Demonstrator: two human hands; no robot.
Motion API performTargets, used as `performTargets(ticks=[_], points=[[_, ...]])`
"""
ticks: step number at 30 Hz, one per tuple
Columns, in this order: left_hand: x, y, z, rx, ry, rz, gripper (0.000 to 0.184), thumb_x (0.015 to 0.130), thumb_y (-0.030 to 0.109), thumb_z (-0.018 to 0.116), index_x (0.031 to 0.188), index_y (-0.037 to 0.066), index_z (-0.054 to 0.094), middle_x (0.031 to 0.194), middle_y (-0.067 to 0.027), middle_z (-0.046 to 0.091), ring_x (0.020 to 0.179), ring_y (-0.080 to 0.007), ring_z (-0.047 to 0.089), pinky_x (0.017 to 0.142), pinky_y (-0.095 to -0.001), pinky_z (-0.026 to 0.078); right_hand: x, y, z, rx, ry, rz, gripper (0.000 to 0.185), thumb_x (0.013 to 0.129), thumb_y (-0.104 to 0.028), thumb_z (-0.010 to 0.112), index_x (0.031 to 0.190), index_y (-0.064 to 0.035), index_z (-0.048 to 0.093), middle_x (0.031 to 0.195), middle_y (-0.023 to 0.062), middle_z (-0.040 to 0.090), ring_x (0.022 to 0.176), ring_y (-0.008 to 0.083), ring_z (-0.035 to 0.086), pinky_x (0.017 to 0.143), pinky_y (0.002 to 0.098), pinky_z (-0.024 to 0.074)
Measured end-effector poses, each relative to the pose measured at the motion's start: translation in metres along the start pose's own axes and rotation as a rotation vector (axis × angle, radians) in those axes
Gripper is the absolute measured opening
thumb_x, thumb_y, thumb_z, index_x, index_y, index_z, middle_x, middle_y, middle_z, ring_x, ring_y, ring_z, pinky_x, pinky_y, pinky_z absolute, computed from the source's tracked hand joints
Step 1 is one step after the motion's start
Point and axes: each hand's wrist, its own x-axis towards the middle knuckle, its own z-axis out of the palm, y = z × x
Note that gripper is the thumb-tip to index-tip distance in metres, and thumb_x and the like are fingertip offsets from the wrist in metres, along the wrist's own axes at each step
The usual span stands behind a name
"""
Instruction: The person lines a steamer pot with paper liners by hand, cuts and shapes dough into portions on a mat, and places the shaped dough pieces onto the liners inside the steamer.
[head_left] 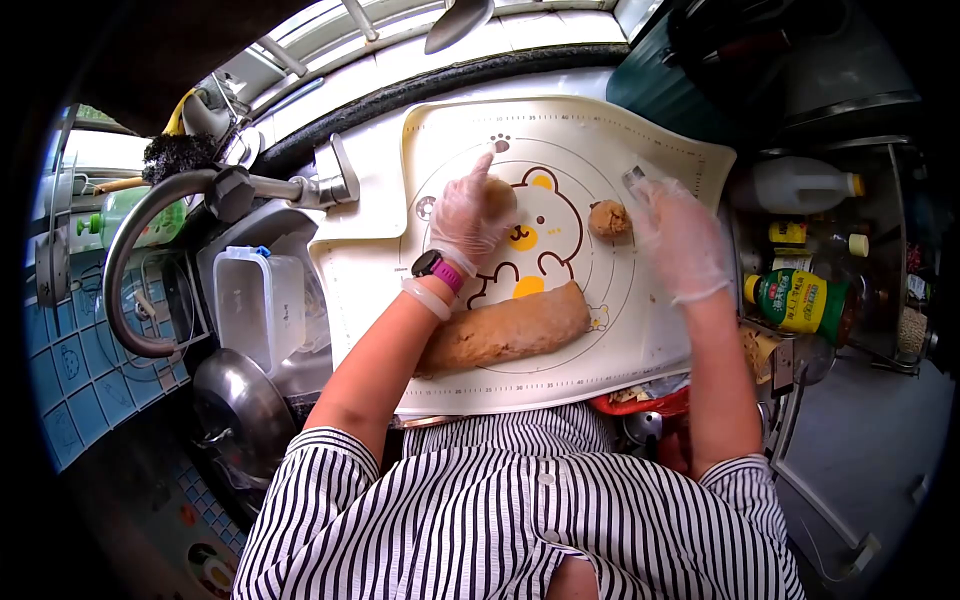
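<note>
My left hand (472, 222), in a clear plastic glove, is closed around a round lump of brown dough (499, 200) on the mat. Its index finger points toward the far edge. At the right, my gloved right hand (682, 238) is smeared by motion. A short shiny metal tool (633, 178) shows at its fingertips; most of it is hidden, so its kind is unclear. A smaller dough piece (609, 219) lies between the two hands, apart from both. Nearer to me rests a thick dough log (512, 330), its left end partly behind my left forearm.
A cream baking mat (640, 340) with a bear print covers the worktop, its far-left part bent near the tap (160, 210). To the left are a clear plastic container (262, 310) and a metal pan (238, 405). Bottles, including a green-labelled one (800, 300), stand at the right.
</note>
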Motion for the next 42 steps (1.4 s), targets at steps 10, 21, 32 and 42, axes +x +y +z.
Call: performTargets(ticks=[10,21,32,42], points=[[0.001,0.002,0.002,-1.333,0.084,-0.352,0.081,0.103,0.062,0.047,0.155,0.001,0.032,0.138,-0.0169,0.056,0.128,-0.0237,0.054,0.114,-0.0376,0.040,0.041,-0.118,0.174,1.717,0.280,0.266,0.063,0.109,-0.052,0.040,0.148,-0.0039,0.050,0.138,0.0129,0.060,0.128,0.0212,0.055,0.114,0.0340,0.0393],[0.004,-0.004,-0.001,-1.229,0.218,-0.235,0.082,0.105,0.062,0.040,0.152,-0.006,0.035,0.142,-0.0197,0.053,0.135,-0.0262,0.049,0.118,-0.0393,0.035,0.039,-0.108,0.165,1.739,0.271,0.289,0.080,0.106,-0.064,0.032,0.150,0.0020,0.039,0.146,0.0195,0.050,0.142,0.0284,0.044,0.124,0.0396,0.0287],[-0.010,-0.002,-0.001,-1.421,0.189,-0.383,0.080,0.105,0.062,0.041,0.153,-0.002,0.032,0.133,-0.0165,0.058,0.126,-0.0220,0.054,0.114,-0.0385,0.038,0.063,-0.120,0.162,1.912,0.269,0.167,0.071,0.106,-0.062,0.039,0.140,-0.0005,0.049,0.134,0.0139,0.055,0.131,0.0236,0.050,0.120,0.0384,0.0322],[-0.020,0.031,0.007,-1.610,0.250,-0.531,0.084,0.102,0.065,0.045,0.152,-0.002,0.035,0.135,-0.0128,0.056,0.129,-0.0225,0.052,0.115,-0.0357,0.035,0.084,-0.117,0.186,2.119,0.059,0.250,0.075,0.106,-0.063,0.034,0.140,0.0022,0.048,0.136,0.0173,0.056,0.133,0.0257,0.052,0.115,0.0372,0.0379]])
